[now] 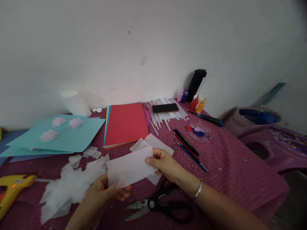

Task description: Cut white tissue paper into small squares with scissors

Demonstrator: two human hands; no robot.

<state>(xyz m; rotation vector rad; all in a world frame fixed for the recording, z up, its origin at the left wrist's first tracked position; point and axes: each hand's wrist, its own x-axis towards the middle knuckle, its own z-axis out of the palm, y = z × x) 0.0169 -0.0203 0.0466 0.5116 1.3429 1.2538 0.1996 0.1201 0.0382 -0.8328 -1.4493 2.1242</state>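
Down front on the bench [244,170], black scissors [160,205] lying flat, just below both hands. Left hand [106,192] clenched on the lower edge of a white tissue sheet [128,167], right hand [163,163] pinching its right edge, sheet held up off the cloth. Yellow glue gun [8,194] off to the left beside a heap of tissue scraps [69,186]. Further back, red paper stack [126,123], pencils [188,147], and probably a phone [165,107] on white strips.
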